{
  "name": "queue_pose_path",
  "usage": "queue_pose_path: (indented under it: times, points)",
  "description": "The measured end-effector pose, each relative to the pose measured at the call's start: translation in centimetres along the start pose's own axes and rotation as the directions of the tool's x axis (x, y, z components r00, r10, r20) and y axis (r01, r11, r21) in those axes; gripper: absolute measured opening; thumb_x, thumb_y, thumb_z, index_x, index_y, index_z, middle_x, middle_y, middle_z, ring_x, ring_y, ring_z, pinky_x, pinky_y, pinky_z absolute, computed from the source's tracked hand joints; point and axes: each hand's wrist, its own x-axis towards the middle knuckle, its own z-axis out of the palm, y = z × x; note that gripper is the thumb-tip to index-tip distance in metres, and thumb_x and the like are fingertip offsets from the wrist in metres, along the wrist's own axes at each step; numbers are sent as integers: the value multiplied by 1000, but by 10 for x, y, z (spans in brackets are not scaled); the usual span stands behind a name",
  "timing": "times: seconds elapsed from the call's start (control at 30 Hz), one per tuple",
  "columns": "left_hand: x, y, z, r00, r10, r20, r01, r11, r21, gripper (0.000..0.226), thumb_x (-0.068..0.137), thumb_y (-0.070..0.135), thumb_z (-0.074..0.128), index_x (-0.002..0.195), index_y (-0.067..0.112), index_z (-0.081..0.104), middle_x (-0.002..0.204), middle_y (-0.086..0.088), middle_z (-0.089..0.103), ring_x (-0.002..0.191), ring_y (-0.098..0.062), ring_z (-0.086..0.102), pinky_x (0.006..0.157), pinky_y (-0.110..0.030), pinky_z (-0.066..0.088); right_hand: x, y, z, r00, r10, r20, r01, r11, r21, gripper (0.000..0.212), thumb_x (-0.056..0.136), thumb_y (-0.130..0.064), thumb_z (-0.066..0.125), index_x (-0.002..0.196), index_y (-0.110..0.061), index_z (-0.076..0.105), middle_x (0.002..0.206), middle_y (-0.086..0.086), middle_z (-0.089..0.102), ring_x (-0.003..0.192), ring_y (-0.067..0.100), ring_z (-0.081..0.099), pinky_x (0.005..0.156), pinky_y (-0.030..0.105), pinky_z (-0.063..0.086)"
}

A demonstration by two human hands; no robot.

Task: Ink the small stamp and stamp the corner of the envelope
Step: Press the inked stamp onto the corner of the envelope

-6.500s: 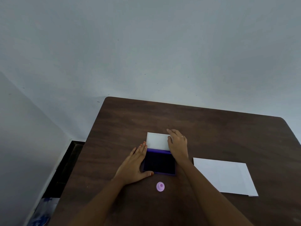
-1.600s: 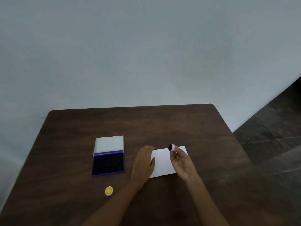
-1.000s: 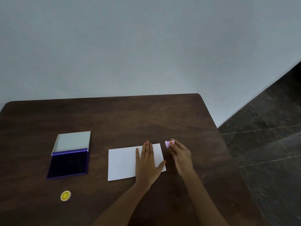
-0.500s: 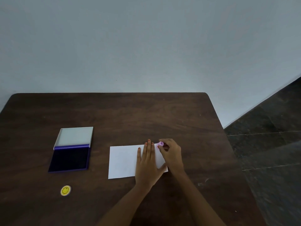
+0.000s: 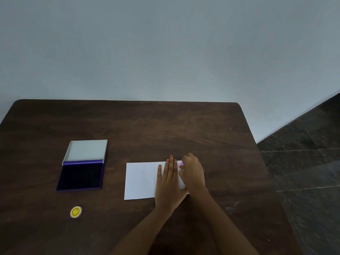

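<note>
A white envelope [image 5: 141,179] lies flat on the dark wooden table [image 5: 165,129]. My left hand [image 5: 168,183] rests palm down on its right half, fingers spread. My right hand [image 5: 192,172] is closed around the small pink stamp [image 5: 181,163], which sits at the envelope's far right corner; only a sliver of the stamp shows between my fingers. The ink pad [image 5: 81,174] lies open to the left, its white lid folded back.
A round yellow cap with a smiley face [image 5: 76,211] lies near the table's front left. The table's right edge drops to a dark tiled floor [image 5: 303,162]. A pale wall stands behind the table.
My right hand has brought the pink stamp from beside the envelope down onto its far right corner. My left hand stays flat on the envelope.
</note>
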Motion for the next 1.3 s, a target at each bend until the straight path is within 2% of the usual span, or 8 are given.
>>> queue_pose_path:
  times: [0.23,0.33,0.4,0.77,0.9,1.2,1.3]
  points:
    - [1,1,-5,1000,-12,-9,12,999,-32,75,82,61,43,140,16,27,151,-8,22,140,-24,17,114,-49,4,-1,1,2,999,-35,24,35,999,-16,14,84,-3,55,98,-4,57,108,11,60,98,18,53,76,18,39]
    - [1,-1,-4,1000,-20,-12,20,1000,3,76,75,59,57,132,12,42,143,-11,41,132,-27,37,108,-52,24,0,4,8,998,-46,30,46,999,1,16,85,-3,54,101,-6,56,110,10,59,103,18,51,79,19,40]
    - [-1,-1,-4,999,-16,-39,16,1000,19,76,72,59,60,130,11,45,139,-12,46,129,-27,42,105,-52,30,-3,4,9,998,-56,29,56,998,3,17,85,-4,54,102,-6,56,111,10,59,104,19,50,82,20,41]
    - [1,3,-5,994,15,-108,-5,996,88,77,68,60,64,126,10,50,134,-12,53,124,-26,49,100,-52,37,-7,5,7,998,-46,-49,50,996,68,14,83,0,55,96,-4,58,104,14,61,96,22,52,79,26,45]
    - [2,4,-5,996,9,-92,1,995,104,77,69,62,62,126,12,50,134,-11,53,124,-26,48,101,-51,37,-7,6,8,997,-46,-69,52,995,82,12,83,0,55,94,-3,58,102,14,61,94,21,52,77,23,41]
    - [1,2,-2,997,16,-73,-8,993,117,75,74,61,56,131,12,44,139,-11,47,129,-26,42,106,-50,29,-7,6,11,995,-45,-87,52,996,72,12,84,-2,54,96,-4,57,104,13,61,97,21,52,78,25,44]
    - [1,1,-1,999,1,-54,5,992,124,76,73,61,56,130,12,45,138,-11,48,128,-26,43,104,-50,33,-7,6,13,994,-46,-103,54,995,78,10,83,-3,57,93,-4,57,101,13,61,93,20,52,75,22,41]
